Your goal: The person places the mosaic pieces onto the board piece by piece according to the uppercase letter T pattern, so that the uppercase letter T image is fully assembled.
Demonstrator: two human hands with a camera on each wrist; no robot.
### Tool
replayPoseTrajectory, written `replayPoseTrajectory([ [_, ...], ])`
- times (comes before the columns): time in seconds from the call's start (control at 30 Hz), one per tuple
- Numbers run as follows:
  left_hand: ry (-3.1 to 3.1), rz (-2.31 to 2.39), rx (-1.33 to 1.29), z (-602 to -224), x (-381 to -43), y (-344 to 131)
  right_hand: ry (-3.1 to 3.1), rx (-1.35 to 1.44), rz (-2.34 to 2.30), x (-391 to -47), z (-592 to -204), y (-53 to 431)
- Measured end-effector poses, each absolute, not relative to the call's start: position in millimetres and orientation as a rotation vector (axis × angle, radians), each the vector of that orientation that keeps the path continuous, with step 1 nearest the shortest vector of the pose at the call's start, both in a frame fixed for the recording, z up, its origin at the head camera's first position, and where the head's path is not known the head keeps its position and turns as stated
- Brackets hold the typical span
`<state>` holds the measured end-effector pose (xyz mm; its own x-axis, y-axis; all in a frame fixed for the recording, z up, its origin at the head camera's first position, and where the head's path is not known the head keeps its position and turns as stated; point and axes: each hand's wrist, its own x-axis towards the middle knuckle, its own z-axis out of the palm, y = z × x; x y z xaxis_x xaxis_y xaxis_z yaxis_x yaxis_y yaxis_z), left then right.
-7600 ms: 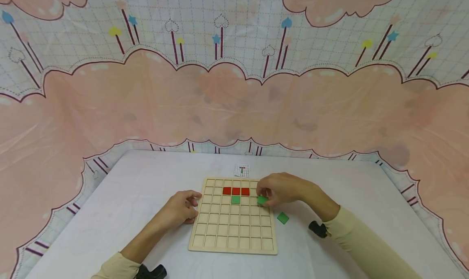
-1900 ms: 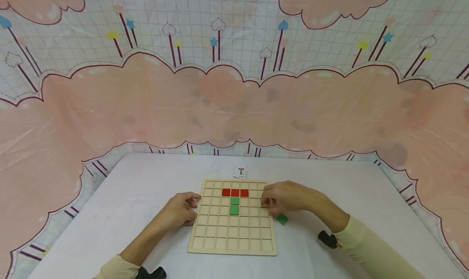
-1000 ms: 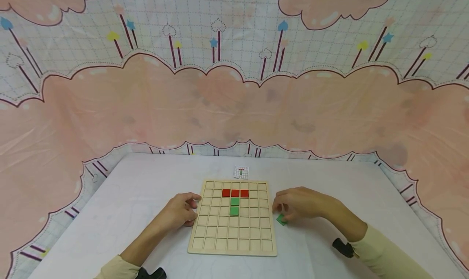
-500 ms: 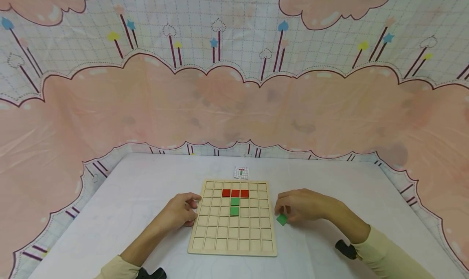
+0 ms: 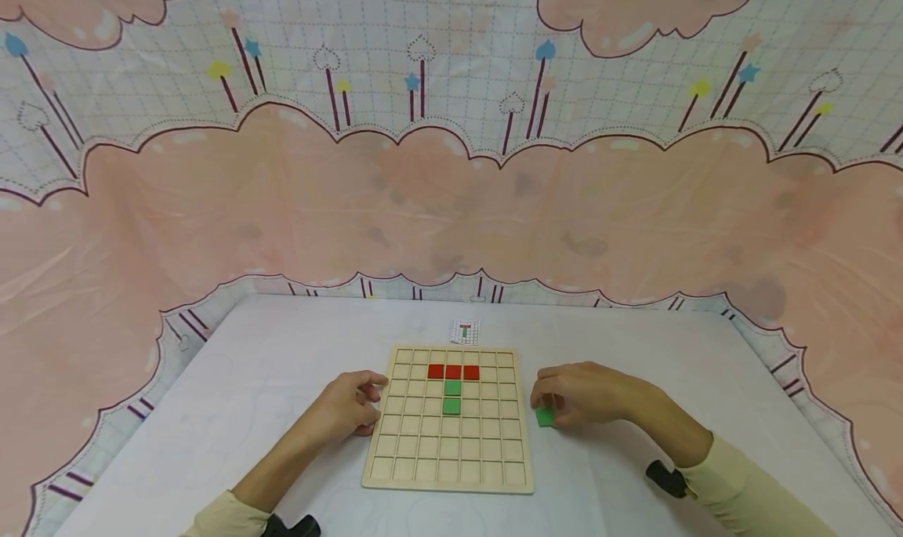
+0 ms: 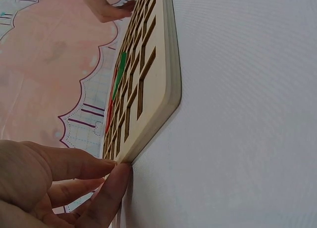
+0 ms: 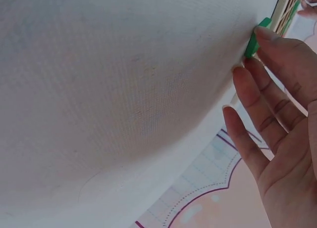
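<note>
A pale wooden grid board (image 5: 416,446) lies on the table, with three red tiles (image 5: 454,372) in a row and two green tiles (image 5: 451,397) in a column under the middle one. At the board's left edge is my left hand (image 5: 346,403); its thumb and index fingertip pinch the rim in the left wrist view. To the right of the board my right hand (image 5: 580,394) holds a loose green square tile (image 5: 545,417) between thumb and fingertips, low over the table. In the right wrist view that tile (image 7: 257,39) shows edge-on, its other fingers spread beside it.
Just beyond the board's far edge lies a small printed card (image 5: 465,332) showing a red and green T on a grid. A white cloth covers the table (image 5: 296,325). Behind it hangs a pink cloud-patterned curtain (image 5: 423,200).
A second green tile has been set below the first on the board. My right hand has moved off the board to the last loose tile, now gripped and turned square. My left hand stays put.
</note>
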<state>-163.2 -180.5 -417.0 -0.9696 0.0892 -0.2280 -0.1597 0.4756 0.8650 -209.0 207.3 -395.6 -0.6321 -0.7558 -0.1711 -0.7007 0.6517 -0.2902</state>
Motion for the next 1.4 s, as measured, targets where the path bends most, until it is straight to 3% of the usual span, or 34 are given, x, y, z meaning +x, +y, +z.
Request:
replayPoseTrajectory([
  [1.4,2.462,1.534,-0.017,-416.7,-163.0,-181.2,2.639,-1.216,-0.199,-214.2,-397.8,207.1],
])
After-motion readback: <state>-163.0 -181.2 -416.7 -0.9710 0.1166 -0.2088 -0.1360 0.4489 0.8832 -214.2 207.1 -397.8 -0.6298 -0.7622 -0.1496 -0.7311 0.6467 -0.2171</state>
